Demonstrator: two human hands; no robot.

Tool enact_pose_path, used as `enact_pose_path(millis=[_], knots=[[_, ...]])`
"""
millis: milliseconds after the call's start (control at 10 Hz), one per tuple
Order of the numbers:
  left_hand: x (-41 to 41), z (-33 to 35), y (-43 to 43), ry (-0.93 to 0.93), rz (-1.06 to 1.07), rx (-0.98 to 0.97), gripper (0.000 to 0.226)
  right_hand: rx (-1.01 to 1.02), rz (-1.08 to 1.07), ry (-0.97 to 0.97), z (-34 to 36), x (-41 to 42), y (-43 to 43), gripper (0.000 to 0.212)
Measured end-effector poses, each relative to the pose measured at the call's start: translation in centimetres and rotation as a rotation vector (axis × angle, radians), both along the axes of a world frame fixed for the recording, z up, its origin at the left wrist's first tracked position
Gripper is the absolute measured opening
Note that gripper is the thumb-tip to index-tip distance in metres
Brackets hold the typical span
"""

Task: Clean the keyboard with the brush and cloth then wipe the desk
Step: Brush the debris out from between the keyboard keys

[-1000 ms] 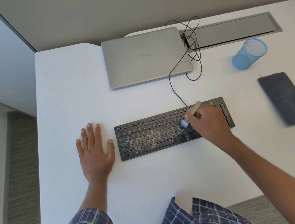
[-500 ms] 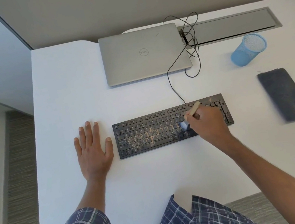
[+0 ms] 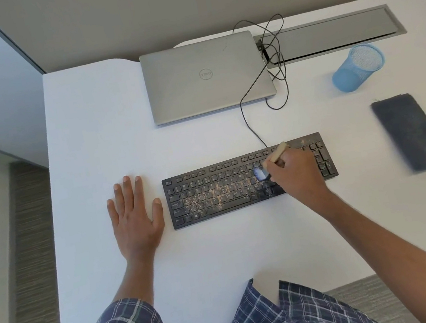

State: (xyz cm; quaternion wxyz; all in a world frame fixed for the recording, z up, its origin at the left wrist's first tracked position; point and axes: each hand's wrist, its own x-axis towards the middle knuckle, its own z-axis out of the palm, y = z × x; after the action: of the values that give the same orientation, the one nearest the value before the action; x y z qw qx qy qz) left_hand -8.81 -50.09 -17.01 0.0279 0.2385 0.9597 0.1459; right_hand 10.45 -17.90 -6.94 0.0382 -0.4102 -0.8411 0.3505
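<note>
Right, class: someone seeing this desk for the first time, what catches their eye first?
The black keyboard sits centrally, keys speckled with tan crumbs. The right hand grips a wooden brush over its right half; the left hand lies flat on the desk beside its left end. A grey cloth lies far right.

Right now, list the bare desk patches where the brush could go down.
Widest: the desk strip between keyboard and near edge. Also free: left of the laptop, beyond the left hand; between keyboard and cloth. Crowded: behind the keyboard's right end, with cable, mesh cup, right hand and brush.
</note>
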Motion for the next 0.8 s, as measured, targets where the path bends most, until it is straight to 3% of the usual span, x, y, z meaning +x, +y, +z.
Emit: enact_pose_path(millis=[300,500,600,700,800], knots=[[0.1,0.1,0.1,0.008,-0.003,0.003,0.072,-0.024,-0.092,0.131,1.0,-1.1,0.2,0.018],[0.1,0.0,0.0,0.009,0.002,-0.002,0.071,0.131,0.092,-0.063,0.8,-0.5,-0.2,0.022],[0.0,0.0,0.0,0.004,0.001,-0.002,0.071,0.208,0.167,-0.140,1.5,-0.3,-0.2,0.040],[0.1,0.0,0.2,0.002,0.001,-0.003,0.071,0.245,0.198,-0.141,1.8,-0.8,0.4,0.045],[0.0,0.0,0.1,0.007,0.001,-0.001,0.071,0.211,0.190,-0.115,1.2,-1.1,0.9,0.028]])
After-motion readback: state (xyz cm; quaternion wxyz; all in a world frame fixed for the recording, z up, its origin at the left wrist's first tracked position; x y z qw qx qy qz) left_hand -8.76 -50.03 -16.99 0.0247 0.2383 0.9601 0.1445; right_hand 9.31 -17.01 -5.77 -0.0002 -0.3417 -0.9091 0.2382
